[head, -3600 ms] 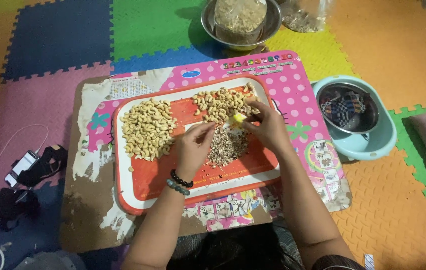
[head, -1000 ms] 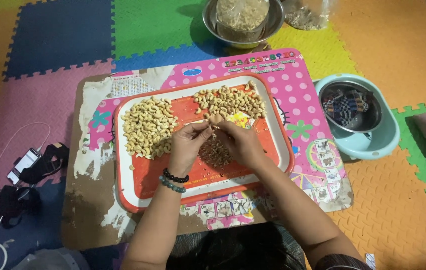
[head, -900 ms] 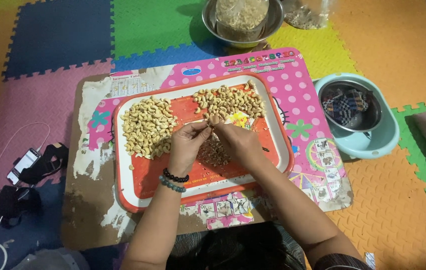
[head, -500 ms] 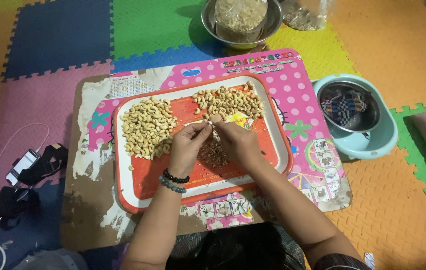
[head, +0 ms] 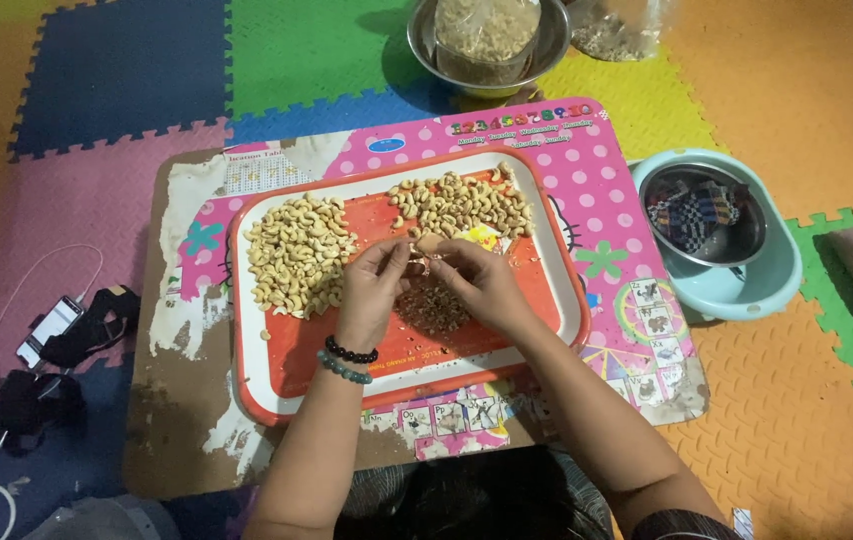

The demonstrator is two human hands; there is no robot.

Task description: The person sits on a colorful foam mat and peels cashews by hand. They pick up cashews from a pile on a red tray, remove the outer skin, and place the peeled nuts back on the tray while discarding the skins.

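An orange tray with a white rim lies on a pink dotted board. A pile of pale peeled cashews fills the tray's left side. Browner unpeeled cashews lie at the top right. Dark skin scraps are heaped in the middle. My left hand and my right hand meet above the scraps, both pinching one cashew nut between their fingertips. Bead bracelets circle my left wrist. A small yellow thing lies behind my right hand.
A steel bowl with a bag of nuts stands beyond the board, a clear bag beside it. At right, a light blue basin holds a steel bowl with checked cloth. A phone and cables lie at left on the foam mats.
My right hand came back from the unpeeled pile at the tray's right to meet my left hand over the scraps. Over the last second both hands stay together, fingers working a nut.
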